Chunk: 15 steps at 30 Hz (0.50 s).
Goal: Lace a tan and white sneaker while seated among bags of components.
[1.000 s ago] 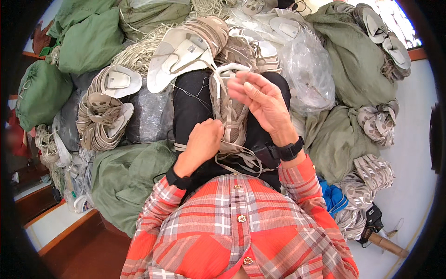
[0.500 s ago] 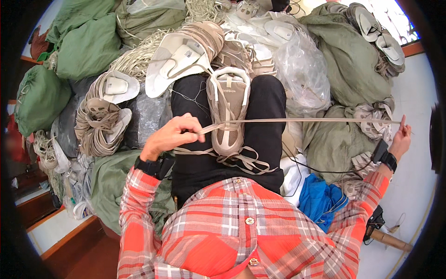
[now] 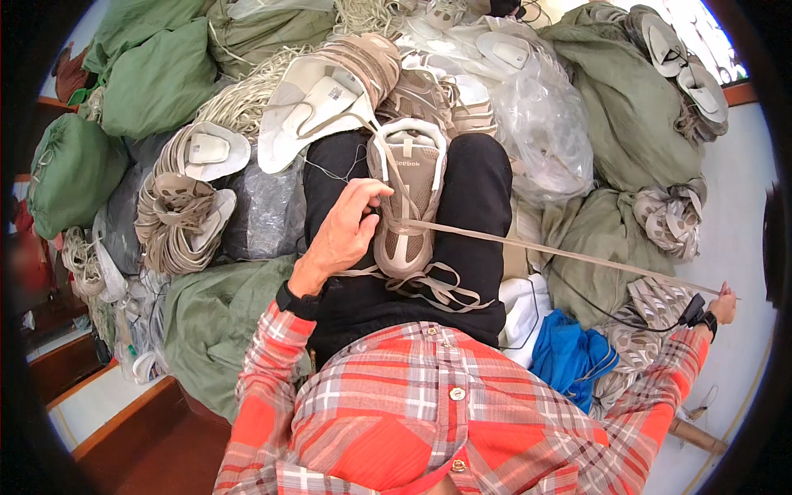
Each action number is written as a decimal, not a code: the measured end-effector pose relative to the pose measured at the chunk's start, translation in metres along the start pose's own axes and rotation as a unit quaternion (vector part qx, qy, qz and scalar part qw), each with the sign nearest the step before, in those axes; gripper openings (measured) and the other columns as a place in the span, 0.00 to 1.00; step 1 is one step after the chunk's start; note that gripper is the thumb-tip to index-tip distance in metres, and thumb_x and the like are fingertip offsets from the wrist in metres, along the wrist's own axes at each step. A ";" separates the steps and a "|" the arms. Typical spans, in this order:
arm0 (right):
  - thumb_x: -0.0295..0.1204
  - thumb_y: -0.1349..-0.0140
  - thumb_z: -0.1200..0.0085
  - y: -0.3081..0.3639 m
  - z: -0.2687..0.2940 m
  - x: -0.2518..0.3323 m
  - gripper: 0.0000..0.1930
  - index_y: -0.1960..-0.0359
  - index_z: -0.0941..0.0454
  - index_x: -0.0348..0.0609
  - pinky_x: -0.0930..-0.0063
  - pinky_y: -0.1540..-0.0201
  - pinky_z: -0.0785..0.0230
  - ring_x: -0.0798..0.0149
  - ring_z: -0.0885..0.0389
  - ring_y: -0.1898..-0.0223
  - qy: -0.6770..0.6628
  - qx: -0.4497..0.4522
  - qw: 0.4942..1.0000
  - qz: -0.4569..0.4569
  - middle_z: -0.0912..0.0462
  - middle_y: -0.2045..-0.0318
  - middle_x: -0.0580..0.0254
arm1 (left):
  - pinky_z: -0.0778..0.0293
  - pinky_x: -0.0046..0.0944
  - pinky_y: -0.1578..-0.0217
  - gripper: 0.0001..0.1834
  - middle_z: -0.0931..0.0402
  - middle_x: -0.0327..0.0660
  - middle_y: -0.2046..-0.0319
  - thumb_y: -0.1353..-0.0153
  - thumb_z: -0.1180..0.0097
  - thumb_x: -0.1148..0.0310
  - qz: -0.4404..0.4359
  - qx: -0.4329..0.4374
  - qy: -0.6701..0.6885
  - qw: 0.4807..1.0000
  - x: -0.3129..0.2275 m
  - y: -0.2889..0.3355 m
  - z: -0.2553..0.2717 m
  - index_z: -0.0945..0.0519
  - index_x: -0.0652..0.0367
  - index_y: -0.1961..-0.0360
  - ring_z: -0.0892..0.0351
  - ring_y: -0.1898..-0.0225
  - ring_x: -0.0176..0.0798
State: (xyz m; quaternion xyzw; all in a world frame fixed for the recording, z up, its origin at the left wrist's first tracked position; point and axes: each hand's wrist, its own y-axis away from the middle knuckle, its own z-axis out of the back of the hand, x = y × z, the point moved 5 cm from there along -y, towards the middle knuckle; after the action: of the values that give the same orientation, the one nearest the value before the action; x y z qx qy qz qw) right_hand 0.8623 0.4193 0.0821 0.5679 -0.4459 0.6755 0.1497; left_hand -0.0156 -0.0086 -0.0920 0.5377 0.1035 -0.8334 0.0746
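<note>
A beige mesh shoe upper (image 3: 404, 256) with a white-lined collar lies between my black-trousered thighs, its toe toward me. One flat beige shoelace (image 3: 544, 245) stretches taut from the upper's middle out to the far right. Its end is pinched in my right hand (image 3: 723, 304). Beside the upper's left edge is my left hand (image 3: 342, 227), fingers loosely bent and thumb apart, with nothing visibly held. More lace (image 3: 445, 289) lies in loose loops by the toe. Another strand runs up over the tongue toward the stacked uppers beyond my knees.
Stacked shoe uppers (image 3: 186, 202) lie to the left, with more beyond my knees and at the far right. Green cloth sacks (image 3: 74, 173), a bundle of pale laces (image 3: 239, 99), a clear plastic bag (image 3: 544, 132) and a blue cloth (image 3: 569, 355) surround me. A black cable (image 3: 577, 305) trails at right.
My left hand has let go of the lace and moved up and right beside the upper. My right hand has dropped toward me, and the taut lace now slants down to the right.
</note>
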 end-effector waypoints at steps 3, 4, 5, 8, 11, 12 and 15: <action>0.43 0.36 0.57 0.012 -0.016 -0.006 0.20 0.62 0.18 0.38 0.60 0.67 0.25 0.55 0.17 0.67 0.395 0.038 0.915 0.072 0.16 0.62 0.55 | 0.29 0.35 0.61 0.24 0.32 0.44 0.56 0.49 0.50 0.88 -0.049 -0.053 -0.159 0.985 -0.021 -0.006 -0.003 0.29 0.59 0.49 0.29 0.61 0.42; 0.46 0.35 0.59 0.021 -0.017 -0.009 0.22 0.60 0.18 0.45 0.55 0.67 0.26 0.52 0.17 0.65 0.711 0.083 0.680 0.162 0.16 0.60 0.56 | 0.29 0.35 0.61 0.24 0.32 0.44 0.56 0.49 0.50 0.88 -0.046 -0.045 -0.180 0.982 -0.030 -0.013 -0.005 0.29 0.59 0.49 0.29 0.61 0.42; 0.46 0.35 0.59 -0.015 0.024 0.020 0.22 0.60 0.18 0.45 0.55 0.67 0.26 0.52 0.17 0.65 0.723 0.053 0.667 0.171 0.16 0.60 0.56 | 0.30 0.38 0.59 0.22 0.32 0.44 0.55 0.49 0.49 0.86 -0.118 -0.022 -0.223 0.967 -0.026 -0.021 -0.009 0.28 0.59 0.51 0.29 0.60 0.42; 0.43 0.41 0.50 -0.067 0.021 0.134 0.17 0.54 0.19 0.52 0.63 0.63 0.28 0.58 0.18 0.66 0.703 0.125 0.582 0.388 0.16 0.65 0.58 | 0.33 0.44 0.54 0.18 0.32 0.43 0.55 0.50 0.47 0.79 -0.230 -0.028 -0.279 0.932 -0.001 -0.021 -0.007 0.26 0.57 0.56 0.30 0.57 0.43; 0.31 0.36 0.51 0.197 -0.119 -0.066 0.14 0.52 0.23 0.37 0.75 0.61 0.27 0.69 0.21 0.65 0.146 0.493 0.858 -0.001 0.19 0.60 0.60 | 0.40 0.48 0.46 0.13 0.30 0.42 0.57 0.52 0.47 0.69 -0.232 0.050 -0.471 0.850 -0.037 -0.034 -0.023 0.27 0.55 0.62 0.32 0.52 0.43; 0.27 0.35 0.52 0.325 -0.156 -0.038 0.13 0.52 0.23 0.36 0.76 0.59 0.27 0.69 0.20 0.63 0.132 0.510 0.850 -0.015 0.19 0.60 0.60 | 0.39 0.46 0.46 0.12 0.30 0.41 0.59 0.52 0.48 0.69 -0.274 0.084 -0.481 0.829 -0.040 -0.033 -0.025 0.27 0.56 0.64 0.31 0.52 0.42; 0.25 0.44 0.43 0.607 -0.196 0.109 0.10 0.60 0.18 0.44 0.69 0.58 0.29 0.65 0.21 0.63 0.098 0.603 0.769 0.189 0.17 0.67 0.62 | 0.33 0.42 0.52 0.07 0.28 0.40 0.68 0.50 0.48 0.71 -0.327 0.175 -0.458 0.808 -0.044 -0.026 -0.020 0.29 0.57 0.68 0.27 0.59 0.42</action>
State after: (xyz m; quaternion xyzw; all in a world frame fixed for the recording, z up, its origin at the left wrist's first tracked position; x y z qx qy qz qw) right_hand 0.2735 0.1991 -0.0739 0.3769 -0.0278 0.8719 -0.3113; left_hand 0.0139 0.0225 -0.0573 0.0322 0.0800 -0.9621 -0.2588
